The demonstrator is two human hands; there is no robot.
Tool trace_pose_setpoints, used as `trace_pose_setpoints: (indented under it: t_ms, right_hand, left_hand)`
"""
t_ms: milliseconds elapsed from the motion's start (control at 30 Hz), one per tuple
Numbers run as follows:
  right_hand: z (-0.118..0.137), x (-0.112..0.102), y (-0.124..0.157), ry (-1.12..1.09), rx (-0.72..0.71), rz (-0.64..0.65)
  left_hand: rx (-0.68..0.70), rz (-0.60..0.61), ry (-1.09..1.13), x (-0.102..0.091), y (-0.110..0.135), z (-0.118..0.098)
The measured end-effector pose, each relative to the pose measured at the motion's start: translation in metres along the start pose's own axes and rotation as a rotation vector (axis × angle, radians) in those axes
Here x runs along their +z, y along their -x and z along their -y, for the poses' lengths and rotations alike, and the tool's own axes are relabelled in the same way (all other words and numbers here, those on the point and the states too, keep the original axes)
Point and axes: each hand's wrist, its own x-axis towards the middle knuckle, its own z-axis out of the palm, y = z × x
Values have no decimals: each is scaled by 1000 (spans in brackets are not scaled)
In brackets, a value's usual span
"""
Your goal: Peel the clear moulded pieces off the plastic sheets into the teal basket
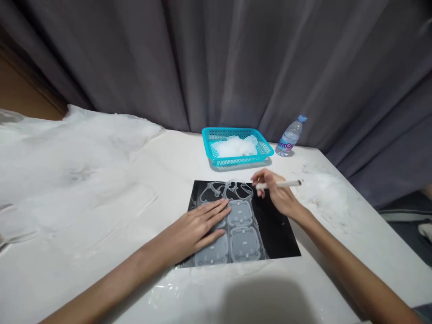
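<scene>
My left hand lies flat, fingers stretched out, on a clear plastic sheet of rounded cut-out shapes. The sheet rests on a black mat on the white table. My right hand is closed round a white pen-like tool and holds it nearly level over the mat's far right part, its tip pointing left near the sheet's loose upper strips.
A turquoise basket with white plastic scraps stands beyond the mat. A small water bottle is to its right. Crumpled clear plastic covers the table's left; more scraps lie at the right. A grey curtain hangs behind.
</scene>
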Motion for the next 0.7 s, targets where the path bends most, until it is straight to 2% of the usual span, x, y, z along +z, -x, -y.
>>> trace_pose_setpoints:
  t_ms: [67, 167, 233, 300, 367, 500, 700]
  right_hand:
    - [9, 1, 27, -16, 12, 130]
    - [19, 3, 50, -22, -51, 206]
    - [23, 5, 57, -50, -30, 242]
    - [24, 7, 62, -80, 38, 245]
    - [22, 10, 64, -91, 83, 188]
    - [18, 12, 67, -65, 34, 66]
    - [15, 13, 71, -106, -50, 219]
  left_hand:
    - [-6, -12, -20, 2, -6, -6]
    - [-13, -42, -82, 16, -16, -18]
    - [-35, -61, -107, 27, -21, -22]
    - [-51, -51, -121, 34, -24, -22]
    - [-41, -32, -123, 35, -25, -19]
    - [6, -48, -128, 32, -24, -11]
    - [23, -98, -157, 36, -22, -10]
